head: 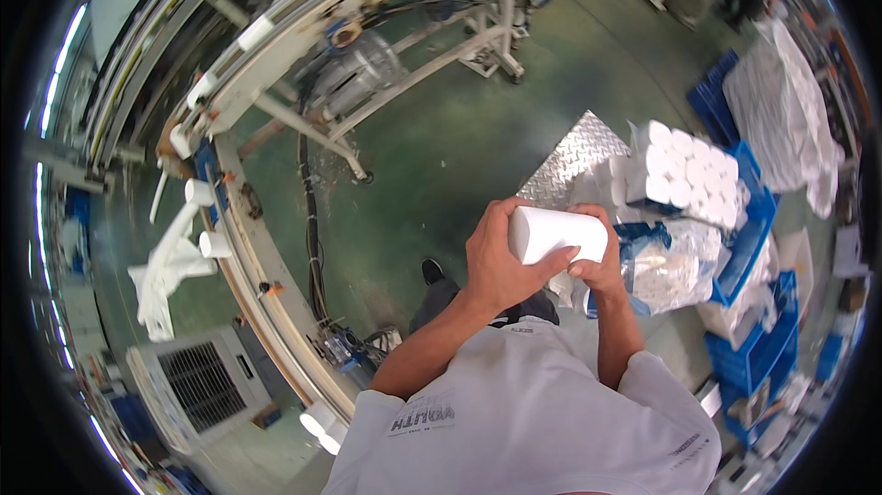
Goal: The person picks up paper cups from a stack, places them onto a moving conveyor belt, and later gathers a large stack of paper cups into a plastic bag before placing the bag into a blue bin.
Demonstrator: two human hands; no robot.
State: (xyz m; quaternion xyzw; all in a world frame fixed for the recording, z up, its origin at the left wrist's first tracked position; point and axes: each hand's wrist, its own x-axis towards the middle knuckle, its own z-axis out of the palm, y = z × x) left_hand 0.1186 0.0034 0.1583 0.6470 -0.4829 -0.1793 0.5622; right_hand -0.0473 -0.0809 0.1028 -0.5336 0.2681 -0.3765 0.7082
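Observation:
A white paper roll (pixel 559 234) lies sideways between my two hands, in front of my chest. My left hand (pixel 501 257) grips its left end, the thumb laid along the near side. On the roll's right end my right hand (pixel 601 254) is closed, its thumb close to the left thumb. Just beyond and to the right stands a block of stacked white rolls (pixel 682 171). Below that block are clear plastic packs of white material (pixel 668 274).
A curved conveyor (pixel 275 316) carrying spaced white rolls runs along the left and top. Blue plastic crates (pixel 754 233) stand at the right, near a large white sack (pixel 782 109). A diamond-plate metal sheet (pixel 575 154) lies ahead. A grilled unit (pixel 200 385) sits lower left.

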